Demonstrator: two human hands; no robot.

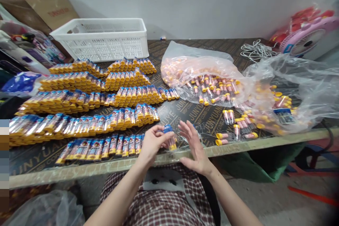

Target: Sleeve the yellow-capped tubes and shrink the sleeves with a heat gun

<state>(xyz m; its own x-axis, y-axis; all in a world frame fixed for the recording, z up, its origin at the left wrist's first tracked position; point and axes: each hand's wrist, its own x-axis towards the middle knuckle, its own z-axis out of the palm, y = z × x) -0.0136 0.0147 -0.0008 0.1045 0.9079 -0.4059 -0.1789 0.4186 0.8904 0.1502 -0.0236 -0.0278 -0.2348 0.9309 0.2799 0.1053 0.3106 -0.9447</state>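
My left hand (pixel 151 144) pinches a small clear tube (pixel 172 143) with a blue upper part and yellow at its lower end, near the table's front edge. Just right of it, my right hand (pixel 196 153) is open with fingers spread, touching nothing that I can see. On the left, finished-looking tubes with blue tops and yellow caps (pixel 125 144) lie in stacked rows. To the right of my right hand lie several loose clear tubes (pixel 236 132) with yellow caps and pinkish contents. A clear plastic piece (pixel 196 136) lies partly hidden behind my right fingers.
A white plastic basket (pixel 106 44) stands behind the rows. Clear plastic bags (pixel 209 61) full of yellow-capped tubes spread over the right side. At the back right are a coiled white cable (pixel 258 51) and a pink fan (pixel 307 40). Cardboard boxes (pixel 53 12) stand back left.
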